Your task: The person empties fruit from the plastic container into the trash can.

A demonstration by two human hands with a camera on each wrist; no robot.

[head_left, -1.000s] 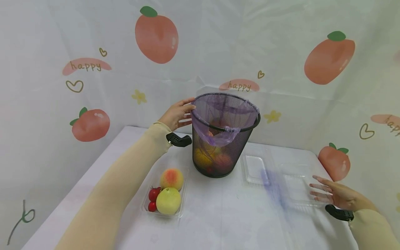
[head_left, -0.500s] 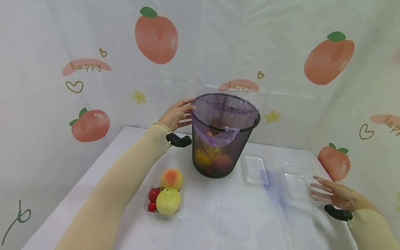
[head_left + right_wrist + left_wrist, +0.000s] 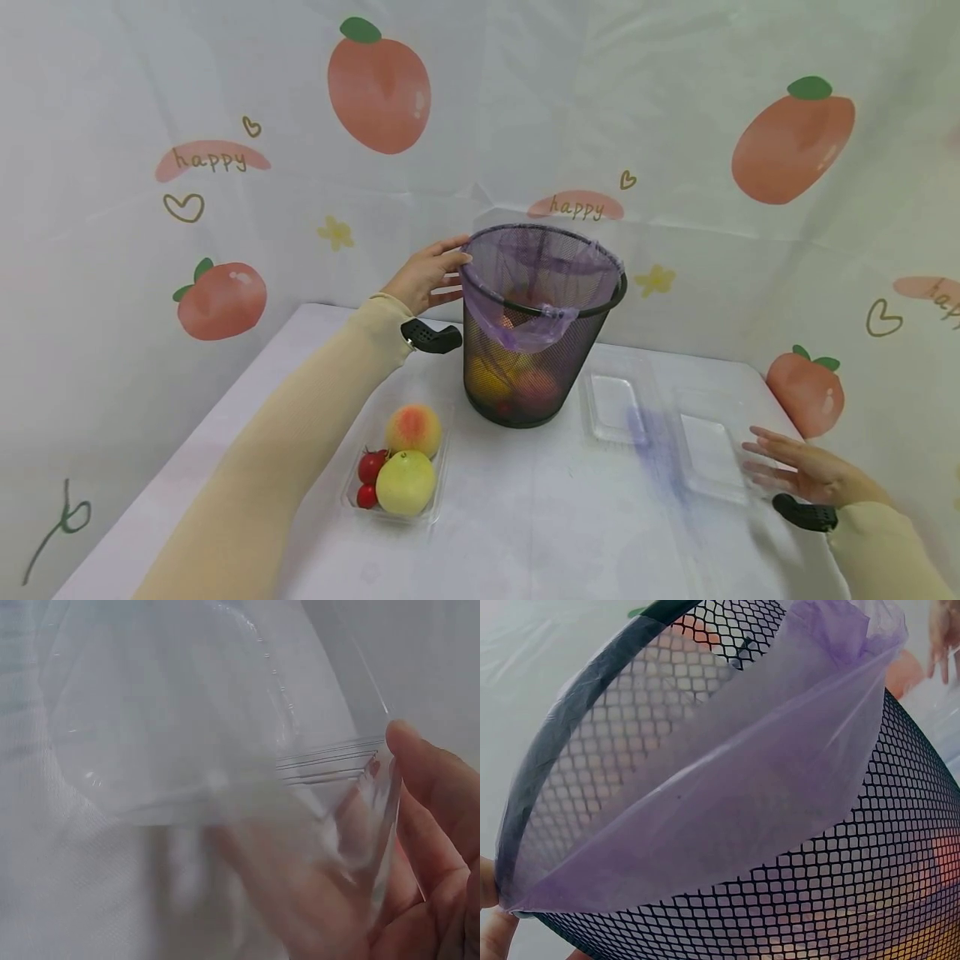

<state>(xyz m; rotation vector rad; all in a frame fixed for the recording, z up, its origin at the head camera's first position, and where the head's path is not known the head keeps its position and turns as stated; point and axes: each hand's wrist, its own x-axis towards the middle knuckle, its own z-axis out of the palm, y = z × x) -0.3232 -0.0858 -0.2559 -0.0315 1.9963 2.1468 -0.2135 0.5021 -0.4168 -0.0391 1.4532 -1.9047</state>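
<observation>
A black mesh wastebasket (image 3: 525, 367) with a purple bag liner (image 3: 532, 332) over its rim stands mid-table, yellow and red fruit showing through the mesh. At its left rim my left hand (image 3: 425, 277) rests with fingers fairly straight; in the left wrist view only fingertips (image 3: 496, 934) show beside the rim. On the right, my right hand (image 3: 813, 472) pinches the edge of a clear plastic box (image 3: 708, 457). The right wrist view has the thumb (image 3: 420, 754) on the box's ridged corner, other fingers behind it, seen through the plastic.
A clear tray (image 3: 431, 510) at the left front holds a peach (image 3: 414, 432), a yellow-green pear-like fruit (image 3: 405, 483) and small red tomatoes (image 3: 371, 467). Another clear container (image 3: 613, 408) lies right of the basket. A printed cloth (image 3: 480, 125) hangs behind the table.
My right hand has shifted slightly to the left, and the clear box in it has turned a little. The left hand and the wastebasket have stayed in place.
</observation>
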